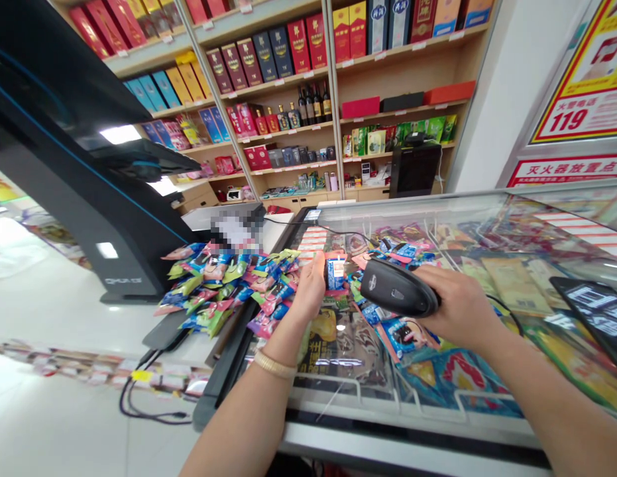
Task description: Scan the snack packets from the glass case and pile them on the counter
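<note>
My right hand is wrapped round a black barcode scanner, whose head faces left over the glass lid. Just left of the scanner, my left hand grips a small blue and pink snack packet with a white label turned up. Many similar small packets lie in a heap at the left, on the counter edge and partly on the glass. More packets lie on the glass under and behind the scanner. The fingertips of my left hand are partly hidden behind the packet.
Beneath my arms is a glass-topped freezer with bagged goods inside. A dark phone-like device lies on it at the right. A checkout terminal stands on the white counter at the left, with cables hanging below. Stocked shelves line the back wall.
</note>
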Demonstrator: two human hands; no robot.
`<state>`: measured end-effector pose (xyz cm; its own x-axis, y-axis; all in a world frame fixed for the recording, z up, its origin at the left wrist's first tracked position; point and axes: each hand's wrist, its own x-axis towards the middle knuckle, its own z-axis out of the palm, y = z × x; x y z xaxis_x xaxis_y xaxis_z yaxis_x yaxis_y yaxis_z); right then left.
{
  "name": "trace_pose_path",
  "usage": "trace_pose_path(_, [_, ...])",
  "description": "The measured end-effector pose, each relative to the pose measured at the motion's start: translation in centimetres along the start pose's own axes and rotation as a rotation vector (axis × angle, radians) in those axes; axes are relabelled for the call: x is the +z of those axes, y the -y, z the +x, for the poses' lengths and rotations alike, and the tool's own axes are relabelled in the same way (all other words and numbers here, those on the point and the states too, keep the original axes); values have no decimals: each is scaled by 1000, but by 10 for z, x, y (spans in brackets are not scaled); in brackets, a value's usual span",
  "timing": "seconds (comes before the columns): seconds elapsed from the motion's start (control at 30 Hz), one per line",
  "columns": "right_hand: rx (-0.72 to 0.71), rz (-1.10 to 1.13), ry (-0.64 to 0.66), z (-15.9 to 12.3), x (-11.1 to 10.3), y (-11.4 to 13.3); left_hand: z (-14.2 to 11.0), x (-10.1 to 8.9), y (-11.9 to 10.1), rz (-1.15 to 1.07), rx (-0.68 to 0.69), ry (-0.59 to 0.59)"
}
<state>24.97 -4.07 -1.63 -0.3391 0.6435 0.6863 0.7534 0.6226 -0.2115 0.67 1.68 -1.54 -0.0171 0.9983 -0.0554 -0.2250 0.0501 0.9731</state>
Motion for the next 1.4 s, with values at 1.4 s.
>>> trace_pose_path(1.4, [133,-74,-280,-3,3,-30,-15,15,13,823,704,195])
